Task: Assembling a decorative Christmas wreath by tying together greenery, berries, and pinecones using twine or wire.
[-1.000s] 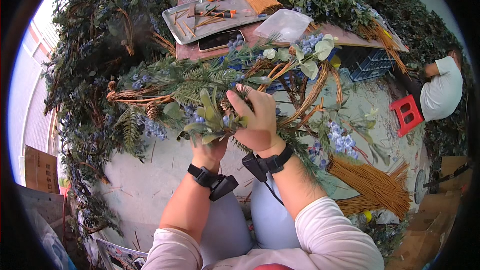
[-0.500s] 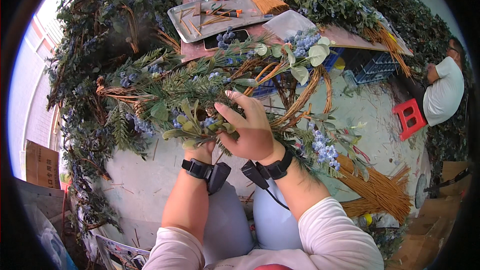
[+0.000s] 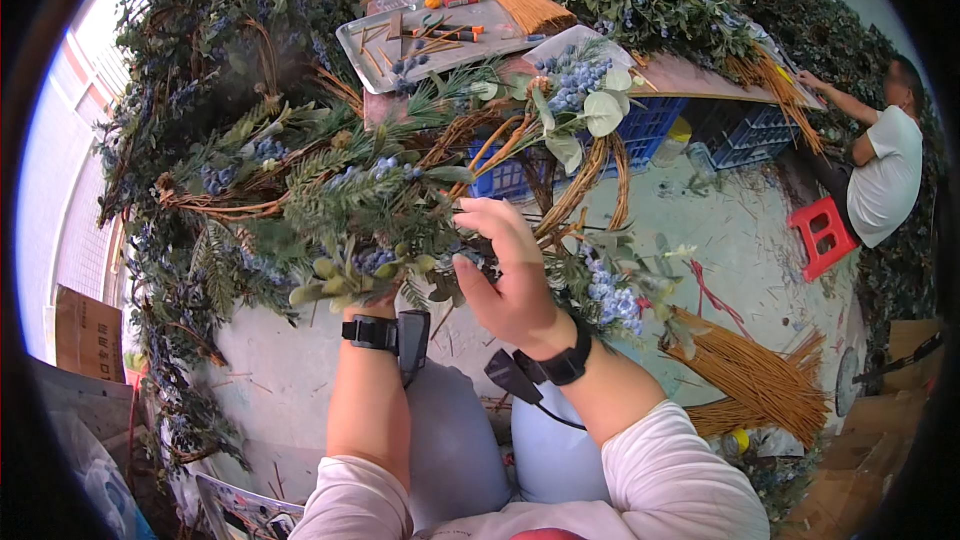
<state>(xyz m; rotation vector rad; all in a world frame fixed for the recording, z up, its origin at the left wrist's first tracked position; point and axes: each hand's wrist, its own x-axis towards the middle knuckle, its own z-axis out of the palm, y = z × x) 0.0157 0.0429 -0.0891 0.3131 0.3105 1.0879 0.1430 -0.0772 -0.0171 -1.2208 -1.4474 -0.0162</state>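
In front of me is a twig wreath (image 3: pixel 580 202) dressed with pine sprigs, round leaves and blue berries, its foliage massed toward the left. My left hand (image 3: pixel 378 304) goes in under olive-green leaves at the near side of it, and its fingers are hidden there. My right hand (image 3: pixel 512 285) is at the wreath's inner foliage, thumb and fingers apart and slightly curved. Whether its fingertips touch the sprigs I cannot tell. A cluster of pale blue berries (image 3: pixel 612 298) hangs just right of this hand. Another berry cluster (image 3: pixel 578 82) with broad pale leaves tops the far side.
Beyond the wreath, a table holds a metal tray (image 3: pixel 480 48) of tools and sticks, plus heaped greenery (image 3: pixel 640 0). Blue crates (image 3: pixel 650 130) stand underneath. Brown stick bundles (image 3: pixel 745 370) lie on the floor at right. A person (image 3: pixel 888 165) sits near a red stool (image 3: pixel 822 231).
The wreath has shifted left and nearer, my left hand with it. My right hand's fingers have spread from the foliage. The seated person's arm now reaches toward the table.
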